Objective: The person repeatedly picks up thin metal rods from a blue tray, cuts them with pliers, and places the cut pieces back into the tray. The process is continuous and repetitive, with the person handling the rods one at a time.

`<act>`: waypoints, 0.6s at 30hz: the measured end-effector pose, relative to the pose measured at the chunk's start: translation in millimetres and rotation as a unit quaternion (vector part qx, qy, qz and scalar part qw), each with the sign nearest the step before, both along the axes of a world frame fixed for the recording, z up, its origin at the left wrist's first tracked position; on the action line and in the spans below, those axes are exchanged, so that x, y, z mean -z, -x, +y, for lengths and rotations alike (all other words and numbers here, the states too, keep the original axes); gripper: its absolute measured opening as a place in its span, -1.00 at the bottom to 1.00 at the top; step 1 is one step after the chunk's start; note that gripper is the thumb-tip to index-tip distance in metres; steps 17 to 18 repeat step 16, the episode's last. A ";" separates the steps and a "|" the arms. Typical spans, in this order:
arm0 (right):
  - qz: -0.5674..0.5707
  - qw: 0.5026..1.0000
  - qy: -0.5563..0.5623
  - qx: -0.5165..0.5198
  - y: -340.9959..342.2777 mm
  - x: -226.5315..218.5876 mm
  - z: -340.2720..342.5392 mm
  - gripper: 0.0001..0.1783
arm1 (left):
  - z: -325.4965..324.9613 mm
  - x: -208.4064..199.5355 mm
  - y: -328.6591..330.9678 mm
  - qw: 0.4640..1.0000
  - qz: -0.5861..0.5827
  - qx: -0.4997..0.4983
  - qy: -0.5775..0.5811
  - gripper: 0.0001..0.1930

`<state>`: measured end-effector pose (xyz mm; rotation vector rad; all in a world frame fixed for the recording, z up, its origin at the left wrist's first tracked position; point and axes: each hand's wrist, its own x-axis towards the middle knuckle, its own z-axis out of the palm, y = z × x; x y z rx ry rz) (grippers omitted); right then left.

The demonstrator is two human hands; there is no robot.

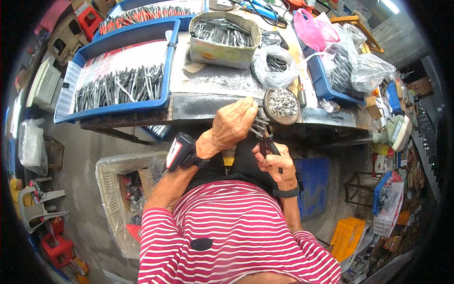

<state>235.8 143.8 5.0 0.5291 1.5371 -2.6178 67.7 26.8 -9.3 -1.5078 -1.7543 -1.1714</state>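
Observation:
My left hand [234, 124] is closed in front of the table edge, its fingers pinched together. Several thin grey metal strips [258, 127] stick out from it toward my right hand. My right hand [278, 165] is wrapped round a dark tool [270, 144] that looks like pliers, its upper end touching or very near the strips. Just beyond, a round dish [270, 115] on the table edge holds small silvery bits. My fingers partly hide both the tool and the strips.
A blue tray [165, 90] of dark, slender metal parts stands on the left of the table. A cardboard box [222, 53] and a clear plastic bag [276, 71] hold more. At right sits another blue bin [326, 85]; a lined crate [109, 199] is on the floor.

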 end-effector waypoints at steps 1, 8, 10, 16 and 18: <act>-0.009 1.000 0.006 0.000 -1.1 0.7 0.6 -0.43 | 1.1 0.8 -0.1 1.000 -0.004 0.004 0.005 -0.52; 0.015 0.985 -0.169 0.042 -4.8 4.6 2.5 -0.44 | 1.2 -7.1 -16.9 0.878 -0.463 0.003 -0.120 -0.87; 0.018 0.977 -0.194 0.083 -9.8 0.8 12.3 -0.53 | -10.6 -13.4 -12.7 0.726 -0.659 0.120 -0.159 -0.93; -0.034 0.862 -0.453 0.226 -18.6 -14.7 55.0 -0.58 | -25.9 -24.6 -1.9 0.552 -0.780 0.243 -0.167 -0.93; -0.034 0.862 -0.453 0.226 -18.6 -14.7 55.0 -0.58 | -25.9 -24.6 -1.9 0.552 -0.780 0.243 -0.167 -0.93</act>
